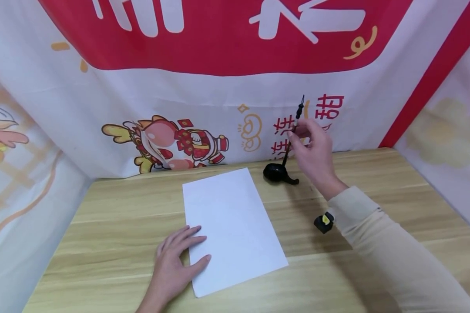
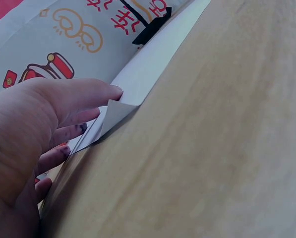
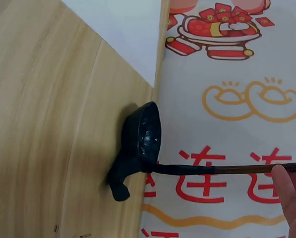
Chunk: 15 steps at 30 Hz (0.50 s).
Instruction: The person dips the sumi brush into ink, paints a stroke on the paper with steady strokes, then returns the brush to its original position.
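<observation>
My right hand (image 1: 311,145) pinches the dark handle of a writing brush (image 1: 287,152), held nearly upright with a hanging loop at its top. The dark lower end of the brush (image 3: 182,169) meets the rim of a black ink dish (image 3: 132,134), a small bowl with a curved, stem-like handle. A white sheet of paper (image 1: 229,226) lies slightly turned to the left of that dish. On the paper's left edge rests my left hand (image 1: 176,261), fingers spread and loosely bent. Close up, an edge of the paper (image 2: 119,114) curls up beside the thumb, and dark smudges mark some fingers.
A small black block (image 1: 323,222) with a yellow mark shows right beside the right cuff. Behind the wooden table (image 1: 113,226) hangs a printed white and red cloth (image 1: 239,95), close behind the ink dish. More cloth (image 1: 19,195) borders the left side.
</observation>
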Each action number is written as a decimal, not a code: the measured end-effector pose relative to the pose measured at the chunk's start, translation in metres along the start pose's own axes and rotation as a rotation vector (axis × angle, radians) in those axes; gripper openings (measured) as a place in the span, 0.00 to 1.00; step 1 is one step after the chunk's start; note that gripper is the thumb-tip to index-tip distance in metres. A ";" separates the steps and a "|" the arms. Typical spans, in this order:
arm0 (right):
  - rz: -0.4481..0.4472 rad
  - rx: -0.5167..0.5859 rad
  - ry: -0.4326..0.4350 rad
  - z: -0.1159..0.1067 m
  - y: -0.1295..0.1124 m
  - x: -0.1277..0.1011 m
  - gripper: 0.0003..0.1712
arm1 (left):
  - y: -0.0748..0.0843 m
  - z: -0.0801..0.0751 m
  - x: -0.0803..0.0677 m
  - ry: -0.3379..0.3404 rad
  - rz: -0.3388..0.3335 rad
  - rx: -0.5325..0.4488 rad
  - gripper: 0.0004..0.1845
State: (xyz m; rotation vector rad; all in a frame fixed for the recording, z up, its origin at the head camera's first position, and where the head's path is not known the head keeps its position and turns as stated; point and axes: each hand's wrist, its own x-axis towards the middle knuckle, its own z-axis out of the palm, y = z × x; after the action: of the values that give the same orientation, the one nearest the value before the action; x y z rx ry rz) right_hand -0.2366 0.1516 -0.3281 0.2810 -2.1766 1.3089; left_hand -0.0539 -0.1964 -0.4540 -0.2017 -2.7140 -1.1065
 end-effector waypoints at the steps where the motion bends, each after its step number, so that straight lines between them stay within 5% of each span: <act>1: 0.012 0.008 0.004 -0.001 0.001 0.000 0.12 | 0.000 0.000 0.000 -0.002 -0.001 0.002 0.23; 15: 0.021 -0.021 -0.006 -0.002 -0.006 0.000 0.11 | 0.001 -0.001 0.002 -0.001 0.010 0.001 0.23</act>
State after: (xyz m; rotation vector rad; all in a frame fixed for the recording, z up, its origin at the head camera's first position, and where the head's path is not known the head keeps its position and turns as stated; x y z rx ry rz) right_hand -0.2333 0.1508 -0.3230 0.2551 -2.2021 1.2977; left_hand -0.0556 -0.1963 -0.4523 -0.2151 -2.7115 -1.1033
